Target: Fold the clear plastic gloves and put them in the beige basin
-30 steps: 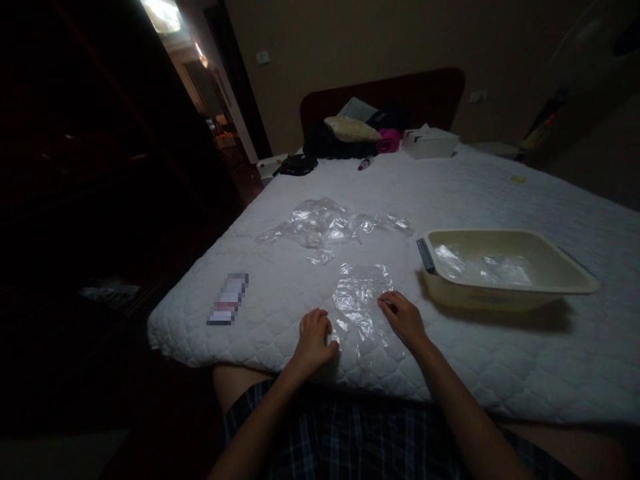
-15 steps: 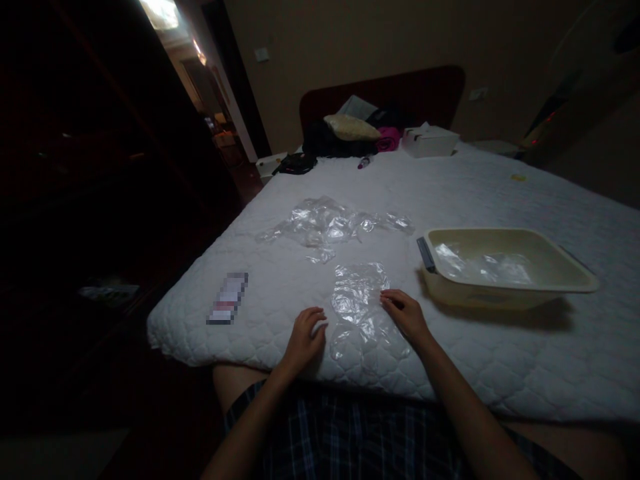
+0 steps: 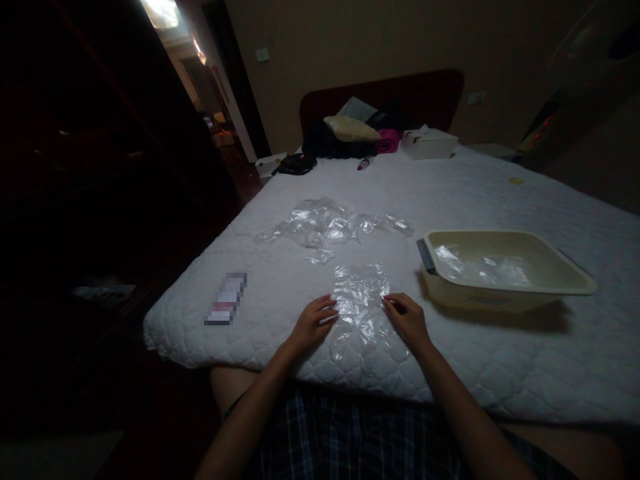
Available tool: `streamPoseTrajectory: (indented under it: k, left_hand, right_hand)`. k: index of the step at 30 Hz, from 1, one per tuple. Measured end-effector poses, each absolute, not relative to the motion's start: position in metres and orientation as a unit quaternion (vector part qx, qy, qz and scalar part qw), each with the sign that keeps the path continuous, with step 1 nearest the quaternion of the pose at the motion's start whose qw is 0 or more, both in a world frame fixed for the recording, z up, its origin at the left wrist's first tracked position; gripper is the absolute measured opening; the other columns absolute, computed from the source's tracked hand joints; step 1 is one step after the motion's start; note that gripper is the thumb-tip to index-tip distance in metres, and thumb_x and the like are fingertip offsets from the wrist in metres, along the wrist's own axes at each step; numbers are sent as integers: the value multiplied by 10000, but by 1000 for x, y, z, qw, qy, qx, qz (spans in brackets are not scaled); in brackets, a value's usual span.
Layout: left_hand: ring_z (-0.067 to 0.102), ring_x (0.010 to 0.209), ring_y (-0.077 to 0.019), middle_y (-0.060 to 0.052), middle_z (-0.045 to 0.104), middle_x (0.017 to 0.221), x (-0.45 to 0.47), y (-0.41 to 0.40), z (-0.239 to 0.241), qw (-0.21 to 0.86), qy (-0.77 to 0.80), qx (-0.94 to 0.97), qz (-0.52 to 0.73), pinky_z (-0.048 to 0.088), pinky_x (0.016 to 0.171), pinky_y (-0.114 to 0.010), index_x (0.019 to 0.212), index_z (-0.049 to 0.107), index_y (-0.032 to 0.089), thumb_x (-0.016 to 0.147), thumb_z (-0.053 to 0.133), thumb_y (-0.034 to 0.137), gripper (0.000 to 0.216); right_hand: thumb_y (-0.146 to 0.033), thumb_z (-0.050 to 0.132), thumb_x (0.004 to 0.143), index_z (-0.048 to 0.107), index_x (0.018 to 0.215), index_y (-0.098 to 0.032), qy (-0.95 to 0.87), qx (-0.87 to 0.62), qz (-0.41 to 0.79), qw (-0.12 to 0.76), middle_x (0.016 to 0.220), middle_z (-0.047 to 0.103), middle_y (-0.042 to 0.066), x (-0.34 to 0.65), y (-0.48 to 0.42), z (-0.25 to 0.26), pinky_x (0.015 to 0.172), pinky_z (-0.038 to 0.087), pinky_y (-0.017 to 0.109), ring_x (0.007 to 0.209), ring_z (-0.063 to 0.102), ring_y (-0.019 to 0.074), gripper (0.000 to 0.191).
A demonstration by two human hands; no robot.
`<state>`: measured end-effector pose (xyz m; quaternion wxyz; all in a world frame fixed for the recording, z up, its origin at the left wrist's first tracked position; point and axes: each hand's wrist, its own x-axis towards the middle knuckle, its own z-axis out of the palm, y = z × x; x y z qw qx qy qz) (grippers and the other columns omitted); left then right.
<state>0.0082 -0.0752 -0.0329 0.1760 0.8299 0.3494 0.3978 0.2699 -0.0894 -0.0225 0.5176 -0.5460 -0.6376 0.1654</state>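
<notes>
A clear plastic bag (image 3: 361, 303) lies flat on the white quilted mattress (image 3: 450, 193) in front of me. My left hand (image 3: 313, 323) rests at the bag's left edge, fingers stretched out and touching the plastic. My right hand (image 3: 407, 320) sits at the bag's right edge with its fingertips curled onto the plastic, seemingly pinching the edge. Beyond the bag lies a crumpled heap of more clear plastic bags (image 3: 330, 227).
A cream plastic basin (image 3: 555, 283) holding clear plastic stands at the right. A small flat packet (image 3: 226, 299) lies at the left near the mattress edge. Pillows, dark clothes and a white box (image 3: 429, 143) are piled by the headboard. The room left of the bed is dark.
My left hand has moved from the bag's near-left corner up along its left edge and flattened onto it. The right hand has barely shifted. The bag's near end looks shorter.
</notes>
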Motion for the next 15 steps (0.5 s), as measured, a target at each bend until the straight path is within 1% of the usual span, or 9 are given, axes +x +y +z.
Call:
streamPoseTrajectory:
  k: [2, 4, 7, 9, 12, 15]
  left_hand:
    - [479, 1127, -216, -60, 619, 1071, 10, -74, -35, 175, 356, 828, 397, 416, 916, -425, 876, 655, 228, 756, 591, 196, 140]
    - [486, 1115, -221, -57, 630, 1045, 11, -74, -37, 172, 360, 827, 396, 420, 903, -430, 854, 658, 226, 748, 597, 190, 128]
    - [483, 1114, -221, -53, 630, 1047, 12, -75, -40, 167, 367, 828, 390, 416, 900, -429, 866, 657, 224, 749, 596, 193, 136]
    - [479, 1116, -217, -45, 629, 1054, 12, -75, -40, 165, 371, 829, 386, 405, 911, -426, 862, 657, 226, 752, 594, 194, 131]
    - [477, 1116, -211, -39, 627, 1058, 12, -76, -38, 163, 371, 830, 384, 398, 920, -422, 865, 654, 226, 753, 590, 184, 136]
    - [486, 1105, -213, -45, 630, 1049, 12, -76, -38, 159, 367, 828, 393, 406, 909, -425, 878, 649, 223, 755, 588, 184, 143]
  right_hand:
    - [-320, 510, 805, 612, 810, -174, -654, -540, 156, 506, 797, 608, 53, 269, -92, -19, 582, 453, 273, 662, 564, 150, 178]
    - [-291, 487, 820, 610, 852, -178, -692, -521, 138, 481, 814, 610, 54, 265, -98, -14, 616, 462, 282, 692, 568, 154, 170]
    - [-220, 463, 833, 604, 913, -178, -782, -455, 89, 416, 861, 620, 69, 250, -114, -7, 716, 455, 309, 801, 566, 171, 167]
    - [-184, 458, 833, 596, 938, -170, -845, -391, 44, 362, 863, 625, 76, 235, -127, -3, 705, 440, 308, 793, 556, 169, 175]
    - [-200, 476, 830, 595, 855, -161, -901, -311, -28, 302, 727, 606, 52, 212, -143, -4, 638, 403, 294, 686, 529, 153, 129]
    - [-221, 476, 832, 582, 796, -153, -926, -273, -74, 252, 678, 578, 42, 194, -151, -9, 646, 382, 306, 670, 509, 159, 131]
